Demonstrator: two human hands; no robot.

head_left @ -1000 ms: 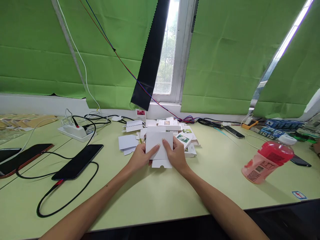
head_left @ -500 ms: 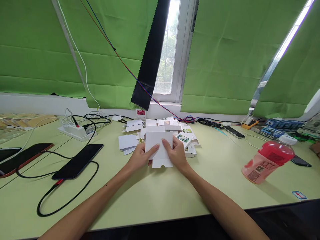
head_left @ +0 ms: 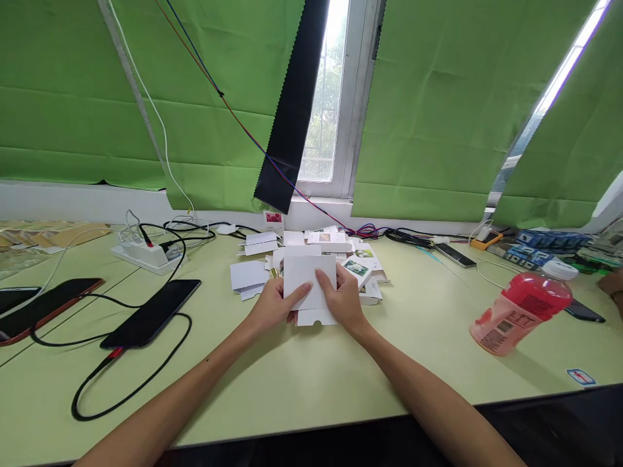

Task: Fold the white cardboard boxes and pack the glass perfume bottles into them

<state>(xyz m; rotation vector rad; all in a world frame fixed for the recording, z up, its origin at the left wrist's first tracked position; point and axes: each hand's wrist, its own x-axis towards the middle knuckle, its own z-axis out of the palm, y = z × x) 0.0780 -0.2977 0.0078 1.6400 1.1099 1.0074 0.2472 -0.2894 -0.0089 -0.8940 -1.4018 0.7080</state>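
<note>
Between both hands a flat white cardboard box point(head_left: 306, 275) is held up above the table, its plain side towards me. A flap with a small half-round notch sticks out at its lower end. My left hand point(head_left: 277, 299) grips the left edge, thumb across the front and fingers behind. On the right edge my right hand point(head_left: 344, 299) does the same, its thumb pressed on the box's middle. Just beyond lies a pile of small white boxes point(head_left: 328, 243), some printed with pictures. White folded cartons point(head_left: 248, 275) lie left of the pile.
A black phone point(head_left: 152, 314) with a cable lies at left, near a white power strip point(head_left: 148, 256). A pink drink bottle point(head_left: 520, 311) stands at right. Cables point(head_left: 409, 238) run along the wall behind the pile, and another phone point(head_left: 455, 255) lies at the back right.
Hardly anything differs. Both hands keep the same grip on the white box, and the view has shifted very slightly.
</note>
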